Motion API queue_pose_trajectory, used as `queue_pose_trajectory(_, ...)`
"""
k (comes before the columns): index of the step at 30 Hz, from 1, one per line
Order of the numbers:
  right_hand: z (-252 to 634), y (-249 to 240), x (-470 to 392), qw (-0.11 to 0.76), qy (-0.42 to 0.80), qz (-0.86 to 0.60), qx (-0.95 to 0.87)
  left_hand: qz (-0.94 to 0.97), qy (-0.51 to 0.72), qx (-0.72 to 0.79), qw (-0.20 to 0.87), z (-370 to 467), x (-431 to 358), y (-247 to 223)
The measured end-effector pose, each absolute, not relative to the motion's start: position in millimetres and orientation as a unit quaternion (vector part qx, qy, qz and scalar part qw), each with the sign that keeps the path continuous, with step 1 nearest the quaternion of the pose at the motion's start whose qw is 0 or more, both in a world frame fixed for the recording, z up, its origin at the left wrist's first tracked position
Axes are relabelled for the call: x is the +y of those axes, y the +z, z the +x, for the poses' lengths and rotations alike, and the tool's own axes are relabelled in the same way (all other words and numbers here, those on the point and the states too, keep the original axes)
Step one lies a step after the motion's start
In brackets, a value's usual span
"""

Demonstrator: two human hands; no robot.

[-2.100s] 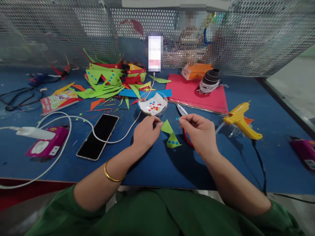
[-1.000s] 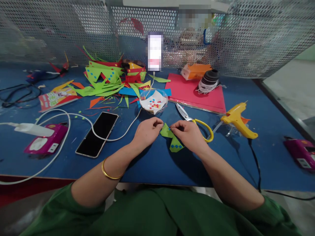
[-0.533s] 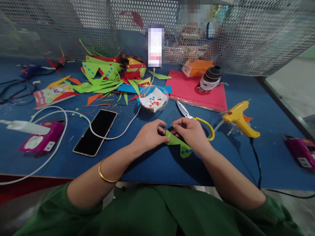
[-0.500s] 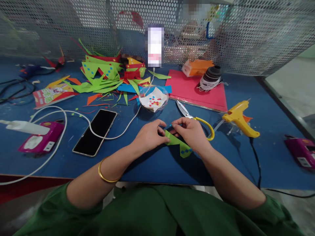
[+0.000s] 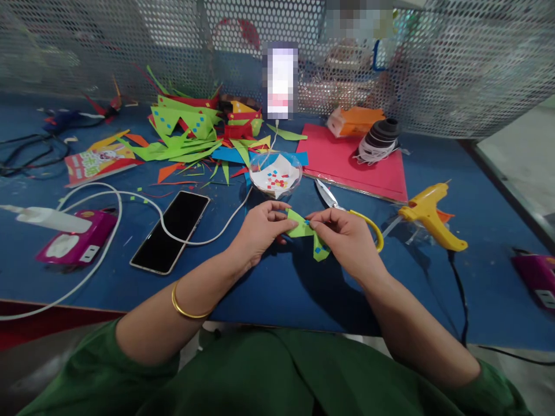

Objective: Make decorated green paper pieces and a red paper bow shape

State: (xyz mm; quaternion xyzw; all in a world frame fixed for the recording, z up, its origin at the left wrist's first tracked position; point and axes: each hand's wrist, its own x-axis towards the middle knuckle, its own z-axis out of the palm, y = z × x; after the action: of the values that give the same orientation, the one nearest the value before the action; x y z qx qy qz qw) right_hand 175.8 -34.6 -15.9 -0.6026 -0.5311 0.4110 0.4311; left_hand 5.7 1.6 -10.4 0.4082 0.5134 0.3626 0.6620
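A green paper piece [image 5: 299, 225] with small blue squares on it is held above the blue table. My left hand [image 5: 264, 228] pinches its left end between thumb and fingers. At its middle, my right hand [image 5: 342, 234] has thumb and fingertips pressed together beside a small blue square [image 5: 307, 222]; the paper's right part hangs below these fingers. Just beyond the hands stands a clear bowl [image 5: 296, 188] lined with white paper, with small red, blue and yellow squares inside. Scissors [image 5: 366, 222] with yellow handles lie behind my right hand.
A yellow glue gun [image 5: 429, 214] lies at the right. Black phone [image 5: 171, 231], white cable and purple power strip [image 5: 78, 237] are at the left. Green paper shapes [image 5: 186, 124] pile up at the back, near a red sheet [image 5: 347, 164] bearing a black cone [image 5: 381, 136].
The green paper has turned and shifted slightly left in my hands. My right fingers, earlier just above it holding a small blue piece, are now down at its surface.
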Motion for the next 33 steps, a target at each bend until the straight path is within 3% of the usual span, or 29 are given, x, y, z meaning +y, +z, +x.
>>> queue_pose_trajectory(12, 167.0, -14.1, -39.9, 0.458, 0.361, -0.601, -0.546, 0.282, 0.304, 0.494, 0.765, 4.0, 0.9, -4.7)
queue_pose_trajectory(26, 169.3, -14.3, -43.5, 0.441, 0.240, -0.571, -0.649, 0.263, 0.298, 0.476, 0.784, 4.9, -1.8, -7.7)
queue_pose_trajectory(33, 173.9, -13.1, -43.0, 0.448, 0.031, -0.546, -0.707, 0.320, 0.347, 0.495, 0.729, 6.5, -4.8, -5.6)
